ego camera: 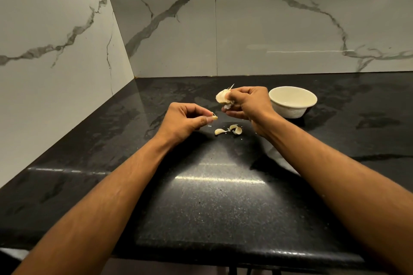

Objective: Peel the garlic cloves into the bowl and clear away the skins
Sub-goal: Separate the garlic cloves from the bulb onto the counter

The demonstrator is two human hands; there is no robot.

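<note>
My right hand [248, 102] grips a garlic clove [221, 96] with loose papery skin, held above the black counter just left of the bowl. My left hand [185, 120] pinches a small strip of garlic skin [214, 117] between thumb and forefinger, a little below and left of the clove. A few peeled skins [230, 129] lie on the counter beneath both hands. The white bowl [292, 101] stands to the right of my right hand; I see nothing inside it from this angle.
The black speckled counter [201, 196] runs into a corner of white marble walls [55, 40] at the left and back. Its front edge is close to me. Something white [277, 154] shows beneath my right forearm.
</note>
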